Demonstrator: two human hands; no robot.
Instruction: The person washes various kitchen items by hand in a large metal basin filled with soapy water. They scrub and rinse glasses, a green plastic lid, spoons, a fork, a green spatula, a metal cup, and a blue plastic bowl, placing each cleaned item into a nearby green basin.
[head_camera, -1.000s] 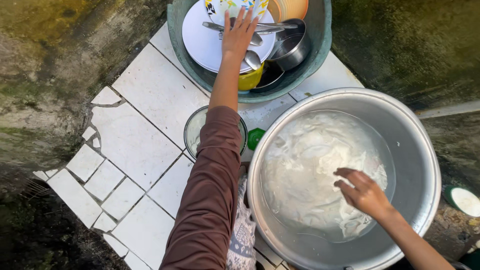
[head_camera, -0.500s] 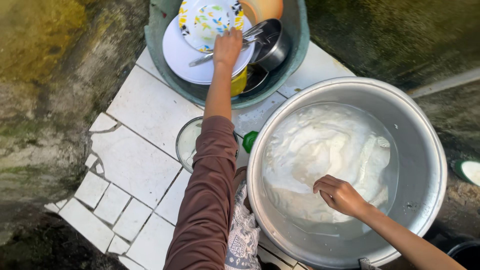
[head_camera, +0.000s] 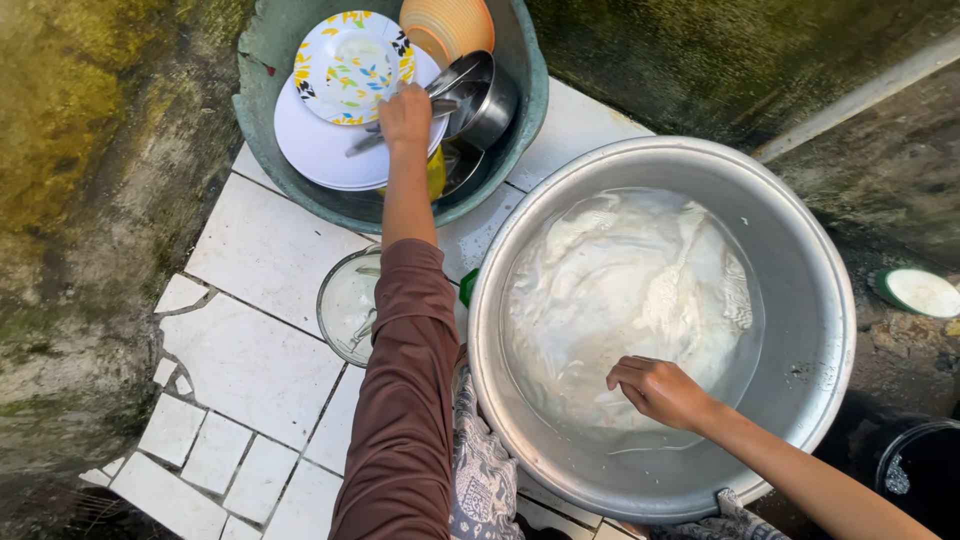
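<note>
Your left hand closes on a spoon in the green tub, its handle slanting toward the tub's left side. Your right hand rests loosely curled, holding nothing, in the metal basin beside the tub.

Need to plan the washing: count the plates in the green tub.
2: a floral plate on top, a plain white plate beneath it, by the left hand. More may be hidden underneath.
</note>
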